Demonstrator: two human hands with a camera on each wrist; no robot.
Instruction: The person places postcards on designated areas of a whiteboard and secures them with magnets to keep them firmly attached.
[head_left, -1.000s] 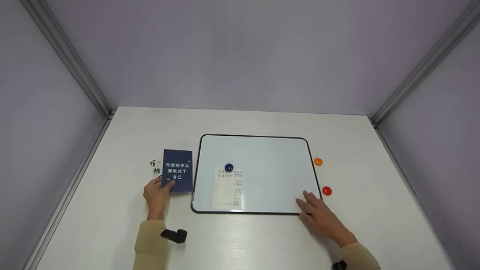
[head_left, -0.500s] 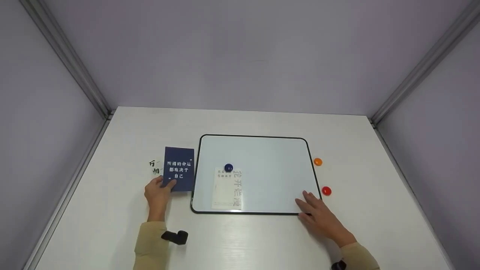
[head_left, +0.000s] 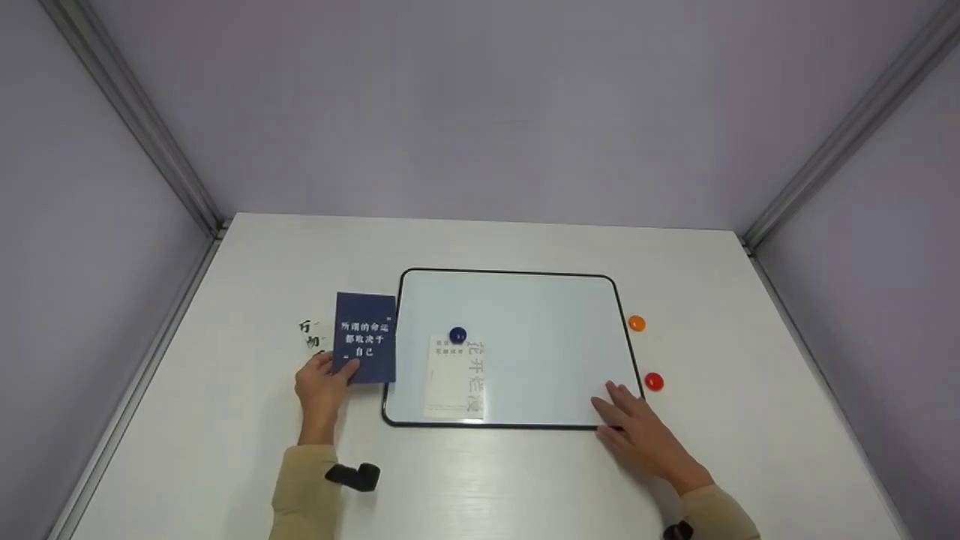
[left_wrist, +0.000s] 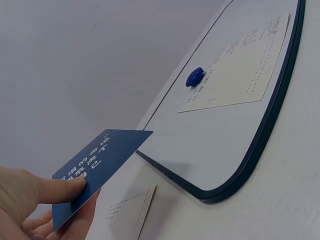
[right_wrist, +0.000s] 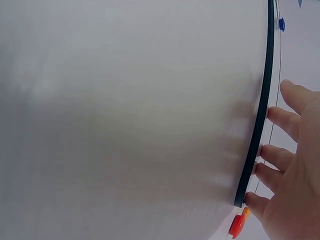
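Nearest the viewer, a tan left sleeve (head_left: 304, 491) bore a black wrist unit (head_left: 354, 477), and a tan right sleeve (head_left: 718, 514) reached in from the opposite side over the white table (head_left: 480, 480). The right hand (head_left: 646, 437) was open, its fingers straight and spaced apart, with the fingertips resting at the near right corner of the black-framed whiteboard (head_left: 547, 337). The left hand (head_left: 321, 386) was clamped on a blue card (head_left: 365, 319): thumb flat on the printed face, fingers beneath. The blue card was held above the table at the left of the whiteboard, white lettering facing up; in the head view its right side overlapped the left frame edge. Below and left of it, a white sheet with black characters (head_left: 309, 334) lay on the table, partly hidden. On the left part of the whiteboard lay a cream card (head_left: 454, 386); a blue magnet (head_left: 458, 335) sat at its far edge. Right of the whiteboard, a red magnet (head_left: 654, 382) lay near the frame, with an orange magnet (head_left: 637, 323) farther back. A pale wall (head_left: 480, 112) stood behind the table.
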